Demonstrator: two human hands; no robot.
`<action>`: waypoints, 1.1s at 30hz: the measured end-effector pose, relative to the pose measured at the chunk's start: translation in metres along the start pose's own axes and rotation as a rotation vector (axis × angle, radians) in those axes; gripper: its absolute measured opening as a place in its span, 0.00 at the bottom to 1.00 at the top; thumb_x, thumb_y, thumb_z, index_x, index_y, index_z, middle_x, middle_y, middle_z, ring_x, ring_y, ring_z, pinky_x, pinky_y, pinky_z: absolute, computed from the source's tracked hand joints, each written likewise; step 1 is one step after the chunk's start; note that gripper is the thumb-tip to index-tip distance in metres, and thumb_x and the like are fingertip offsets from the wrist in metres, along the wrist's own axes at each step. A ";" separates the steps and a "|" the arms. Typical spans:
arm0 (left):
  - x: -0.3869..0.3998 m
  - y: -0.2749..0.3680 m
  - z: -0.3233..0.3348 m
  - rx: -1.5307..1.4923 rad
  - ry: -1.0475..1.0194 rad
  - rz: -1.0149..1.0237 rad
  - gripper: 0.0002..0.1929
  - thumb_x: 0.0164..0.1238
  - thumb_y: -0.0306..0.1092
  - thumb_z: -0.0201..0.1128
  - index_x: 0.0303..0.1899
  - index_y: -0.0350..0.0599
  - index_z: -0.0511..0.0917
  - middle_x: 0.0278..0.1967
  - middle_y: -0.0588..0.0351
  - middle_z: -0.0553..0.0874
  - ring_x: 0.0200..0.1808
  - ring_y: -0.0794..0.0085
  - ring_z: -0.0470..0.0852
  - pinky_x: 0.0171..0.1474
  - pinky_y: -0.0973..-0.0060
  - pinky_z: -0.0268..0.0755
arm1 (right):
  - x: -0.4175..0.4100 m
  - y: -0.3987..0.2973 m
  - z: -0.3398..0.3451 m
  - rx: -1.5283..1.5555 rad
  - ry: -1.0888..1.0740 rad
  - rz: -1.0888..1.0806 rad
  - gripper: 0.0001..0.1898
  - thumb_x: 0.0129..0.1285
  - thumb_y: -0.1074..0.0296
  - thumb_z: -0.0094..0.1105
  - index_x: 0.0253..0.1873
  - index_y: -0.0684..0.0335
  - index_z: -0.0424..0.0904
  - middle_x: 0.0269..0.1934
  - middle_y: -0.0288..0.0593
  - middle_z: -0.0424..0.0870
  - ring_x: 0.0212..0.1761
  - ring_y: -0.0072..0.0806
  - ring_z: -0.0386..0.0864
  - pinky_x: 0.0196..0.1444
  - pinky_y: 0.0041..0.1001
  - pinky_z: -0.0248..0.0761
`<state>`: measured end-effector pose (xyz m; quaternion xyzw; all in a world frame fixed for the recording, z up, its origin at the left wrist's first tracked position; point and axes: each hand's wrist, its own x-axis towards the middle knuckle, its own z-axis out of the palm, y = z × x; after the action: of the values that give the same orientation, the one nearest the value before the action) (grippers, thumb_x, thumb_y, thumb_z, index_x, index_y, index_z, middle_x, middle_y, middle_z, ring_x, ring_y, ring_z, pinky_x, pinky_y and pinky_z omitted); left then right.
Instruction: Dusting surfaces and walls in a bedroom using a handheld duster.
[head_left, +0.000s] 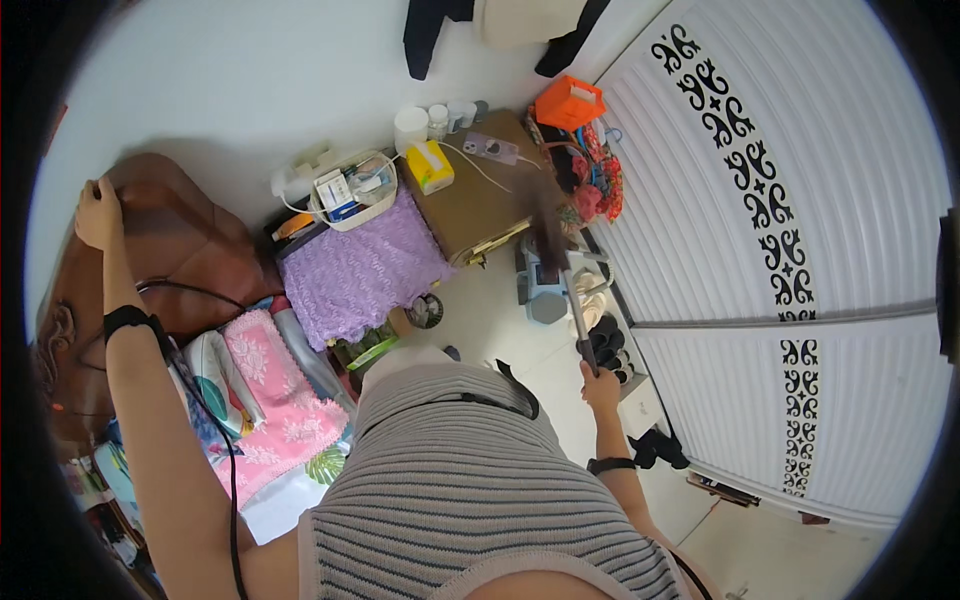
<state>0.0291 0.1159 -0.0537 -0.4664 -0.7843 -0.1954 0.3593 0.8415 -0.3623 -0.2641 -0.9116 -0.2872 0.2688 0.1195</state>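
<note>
My right hand (601, 385) is closed around the handle of a duster (546, 232) whose dark head is blurred and points away from me, over the floor near a brown-topped cabinet (480, 187). At the far left, my left hand (98, 214) rests with curled fingers at the top edge of a brown leather headboard (195, 232); whether it holds anything cannot be told. Below that arm lie a pink lace-patterned cloth (277, 405) and a leaf-print pillow (217, 375) on the bed. A purple textured cloth (360, 262) covers a stand between headboard and cabinet.
A basket of small items (354, 191), a yellow tissue pack (429, 166), white jars (412, 127) and a phone (490, 148) on a cable stand near the wall. A blue-grey appliance (545, 289) and shoes (604, 341) are on the floor beside white sliding doors (712, 225).
</note>
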 end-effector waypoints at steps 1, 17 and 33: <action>0.001 -0.002 0.005 -0.005 0.002 0.008 0.24 0.69 0.58 0.49 0.47 0.51 0.84 0.48 0.56 0.87 0.52 0.55 0.82 0.58 0.58 0.70 | 0.005 -0.002 0.000 0.036 0.032 0.027 0.28 0.65 0.44 0.62 0.24 0.68 0.77 0.14 0.42 0.77 0.13 0.27 0.78 0.19 0.28 0.70; 0.002 -0.016 0.028 -0.062 0.113 0.049 0.22 0.72 0.54 0.44 0.48 0.56 0.85 0.45 0.56 0.88 0.47 0.53 0.83 0.53 0.57 0.72 | -0.059 -0.002 0.020 0.173 -0.129 0.019 0.19 0.67 0.51 0.62 0.41 0.65 0.80 0.17 0.39 0.80 0.17 0.23 0.78 0.21 0.26 0.70; 0.003 -0.016 0.027 -0.050 0.088 0.038 0.22 0.72 0.54 0.45 0.51 0.57 0.85 0.47 0.56 0.88 0.50 0.55 0.83 0.56 0.58 0.71 | -0.081 -0.001 0.023 -0.135 -0.158 -0.324 0.20 0.66 0.54 0.62 0.60 0.52 0.76 0.33 0.47 0.87 0.35 0.45 0.86 0.39 0.39 0.76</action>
<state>0.0044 0.1273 -0.0693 -0.4812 -0.7534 -0.2285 0.3855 0.7725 -0.4074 -0.2486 -0.8355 -0.4559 0.2970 0.0766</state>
